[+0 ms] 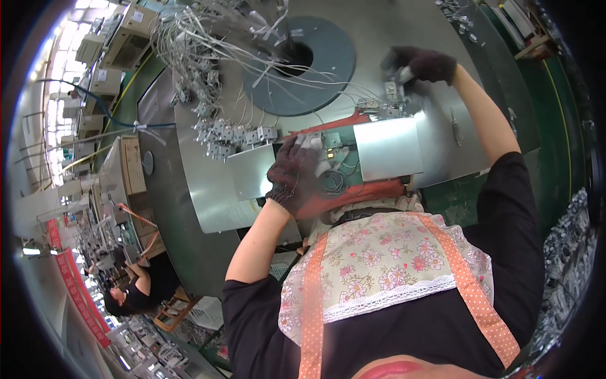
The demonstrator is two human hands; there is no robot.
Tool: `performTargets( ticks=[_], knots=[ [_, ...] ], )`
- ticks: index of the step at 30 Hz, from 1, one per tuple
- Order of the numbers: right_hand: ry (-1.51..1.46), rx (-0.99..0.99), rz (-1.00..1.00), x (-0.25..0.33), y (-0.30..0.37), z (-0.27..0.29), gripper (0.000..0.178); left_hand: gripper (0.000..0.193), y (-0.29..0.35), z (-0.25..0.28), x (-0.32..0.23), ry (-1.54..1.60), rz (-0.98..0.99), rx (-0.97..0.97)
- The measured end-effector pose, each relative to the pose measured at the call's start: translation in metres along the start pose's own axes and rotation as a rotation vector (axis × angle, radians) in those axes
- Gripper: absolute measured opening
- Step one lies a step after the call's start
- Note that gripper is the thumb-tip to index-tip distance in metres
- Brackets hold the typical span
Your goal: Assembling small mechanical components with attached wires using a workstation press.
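Observation:
My left hand (pixel 293 174), in a dark glove, lies over the left side of a work fixture, its fingers curled at a whitish piece I cannot make out. Just right of it are a coil of thin grey wire (pixel 334 182) and a small yellow part (pixel 329 153). A shiny metal plate (pixel 387 149) covers the fixture's right side; another plate (pixel 250 172) lies to its left. Farther right, my gloved right hand (pixel 421 67) is raised above the table, fingers pinched at a small metal part (pixel 394 92). The area below that hand is blurred.
Small metal parts with white wires (pixel 218 136) cluster along the table's left side. Wires cross a round grey disc (pixel 341 54) with a dark central hole. Red cloth (pixel 353 194) edges the fixture. At far left a co-worker (pixel 142 287) sits by another bench.

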State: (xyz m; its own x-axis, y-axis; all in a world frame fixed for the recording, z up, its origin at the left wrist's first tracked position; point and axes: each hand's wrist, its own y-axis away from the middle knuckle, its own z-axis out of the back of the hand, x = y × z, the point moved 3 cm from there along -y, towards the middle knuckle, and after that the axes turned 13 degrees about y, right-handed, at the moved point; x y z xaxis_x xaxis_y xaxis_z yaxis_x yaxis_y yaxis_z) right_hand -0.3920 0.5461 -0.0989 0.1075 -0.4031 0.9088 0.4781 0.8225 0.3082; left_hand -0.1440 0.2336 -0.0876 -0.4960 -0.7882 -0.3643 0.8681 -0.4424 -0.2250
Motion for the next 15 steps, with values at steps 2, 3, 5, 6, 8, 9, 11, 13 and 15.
performTargets(
  ticks=[2,3,5,6,8,9,11,13,15],
  knots=[
    [-0.301,0.006,0.089,-0.013,0.01,0.012,0.076,0.053,-0.003,0.004,-0.001,-0.004,-0.002,0.006],
    [-0.316,0.016,0.058,-0.019,0.007,0.009,0.075,0.053,-0.005,0.007,-0.004,-0.022,0.029,-0.008],
    [0.467,-0.187,-0.071,-0.024,0.014,-0.005,0.072,0.05,-0.003,0.015,-0.012,0.05,0.146,0.139],
    [0.548,-0.011,-0.07,-0.028,0.011,-0.011,0.073,0.046,0.01,-0.003,-0.004,0.088,0.155,0.13],
    [0.026,0.102,-0.035,-0.047,0.014,-0.024,0.077,0.032,0.024,-0.049,0.008,0.123,0.253,0.013],
    [0.086,-0.008,-0.067,-0.09,0.022,-0.005,0.078,0.022,0.013,-0.074,0.024,-0.025,0.322,0.115],
    [0.217,-0.146,0.14,-0.135,0.044,0.017,0.043,0.013,0.01,-0.068,-0.001,-0.463,0.075,-0.155],
    [-0.117,-0.217,0.033,-0.112,0.044,0.025,0.046,0.015,0.019,-0.076,0.003,-0.256,-0.014,-0.252],
    [-0.17,-0.098,0.195,-0.064,0.066,0.005,0.052,0.018,0.03,-0.053,-0.028,-0.183,-0.059,-0.256]
  ],
)
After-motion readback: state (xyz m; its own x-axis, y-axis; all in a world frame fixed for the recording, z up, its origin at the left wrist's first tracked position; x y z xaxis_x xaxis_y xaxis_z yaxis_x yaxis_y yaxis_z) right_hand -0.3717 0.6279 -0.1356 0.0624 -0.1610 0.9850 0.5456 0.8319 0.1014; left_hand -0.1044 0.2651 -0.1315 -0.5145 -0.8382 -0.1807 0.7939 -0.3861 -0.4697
